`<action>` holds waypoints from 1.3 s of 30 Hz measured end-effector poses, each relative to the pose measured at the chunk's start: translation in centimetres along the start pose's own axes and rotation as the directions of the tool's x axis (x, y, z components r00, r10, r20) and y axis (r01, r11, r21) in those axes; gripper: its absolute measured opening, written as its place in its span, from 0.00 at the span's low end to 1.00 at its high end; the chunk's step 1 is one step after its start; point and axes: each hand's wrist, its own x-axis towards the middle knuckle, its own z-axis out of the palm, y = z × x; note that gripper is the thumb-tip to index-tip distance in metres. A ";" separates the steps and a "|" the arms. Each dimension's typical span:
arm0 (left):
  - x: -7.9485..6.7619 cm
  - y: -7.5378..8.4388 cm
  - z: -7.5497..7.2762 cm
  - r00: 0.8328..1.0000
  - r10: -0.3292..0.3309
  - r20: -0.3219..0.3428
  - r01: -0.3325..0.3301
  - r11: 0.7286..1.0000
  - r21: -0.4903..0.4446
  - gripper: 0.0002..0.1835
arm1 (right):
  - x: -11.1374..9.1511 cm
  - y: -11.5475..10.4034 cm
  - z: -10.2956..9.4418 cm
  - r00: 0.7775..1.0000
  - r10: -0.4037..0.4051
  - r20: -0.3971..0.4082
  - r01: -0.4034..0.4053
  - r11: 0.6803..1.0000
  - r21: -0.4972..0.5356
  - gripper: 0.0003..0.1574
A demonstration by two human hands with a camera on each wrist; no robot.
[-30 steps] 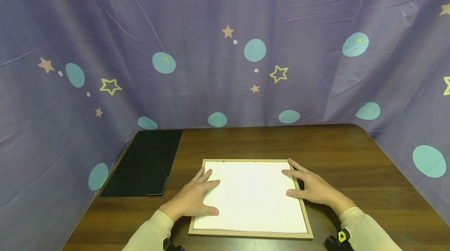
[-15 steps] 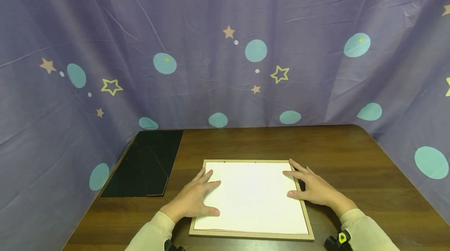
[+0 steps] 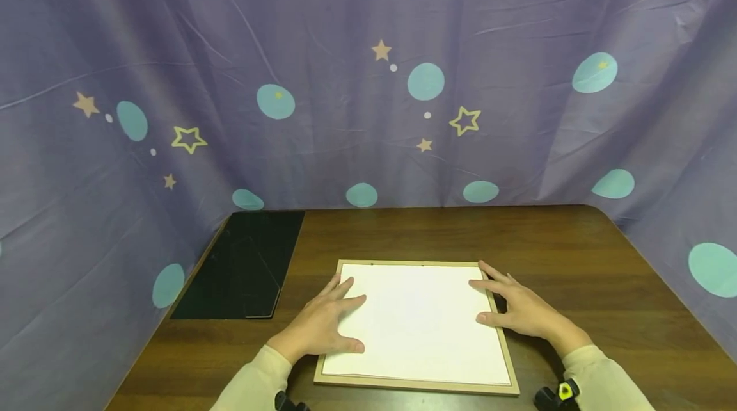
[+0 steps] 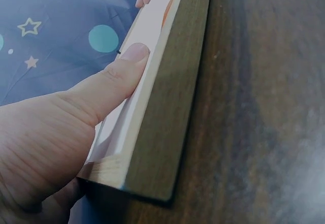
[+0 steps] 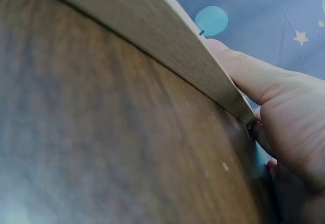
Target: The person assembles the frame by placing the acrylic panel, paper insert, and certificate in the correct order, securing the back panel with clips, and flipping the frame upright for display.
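A shallow pale wooden frame [image 3: 417,386] lies in front of me, filled with a bright white sheet [image 3: 423,321]. My left hand [image 3: 319,324] rests over its left side, fingers spread, with the thumb and index finger reaching over the sheet. My right hand [image 3: 526,308] lies likewise across the right side. In the left wrist view, the left thumb [image 4: 119,74] lies over the rim and an orange curved patch [image 4: 167,13] shows inside the frame. In the right wrist view, the right thumb [image 5: 241,69] crosses the top edge; other fingers are partly hidden beside it.
The frame lies on a brown wooden table [image 3: 437,232]. A flat black panel [image 3: 242,264] covers its far left part. Purple curtains [image 3: 322,46] with stars and blue spots hang behind and at both sides. A dark device [image 3: 555,395] sits at each wrist.
The view has shifted slightly, so everything appears a little farther right. Both hands keep their places on the frame, and the frame has not visibly moved on the table.
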 end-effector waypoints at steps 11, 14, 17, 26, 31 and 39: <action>-0.1 -0.1 -0.2 1.000 -0.008 0.007 0.008 1.000 -0.010 0.51 | 0.0 -0.4 0.1 1.000 -0.021 -0.010 0.022 0.999 0.033 0.45; -0.1 -0.1 -0.3 1.000 -0.012 0.013 0.012 1.000 -0.019 0.51 | -0.1 -0.5 0.2 1.000 -0.016 -0.010 0.017 0.999 0.036 0.45; -0.2 -0.1 -0.4 1.000 -0.017 0.017 0.018 0.999 -0.027 0.51 | 0.0 -0.4 0.2 1.000 -0.009 -0.004 0.009 1.000 0.030 0.45; -0.1 -0.1 -0.1 1.000 -0.024 0.012 0.025 0.999 -0.022 0.52 | 0.0 -0.3 -0.1 1.000 -0.010 -0.003 0.010 1.000 0.025 0.44; 0.0 -0.2 0.0 1.000 -0.022 0.016 0.022 1.000 -0.013 0.53 | 0.1 -0.2 -0.3 1.000 -0.008 0.008 0.008 1.000 0.030 0.44; 0.0 0.0 0.1 1.000 -0.016 0.013 0.016 0.999 -0.028 0.52 | -0.1 -0.3 -0.4 1.000 0.000 0.022 -0.001 0.999 0.040 0.45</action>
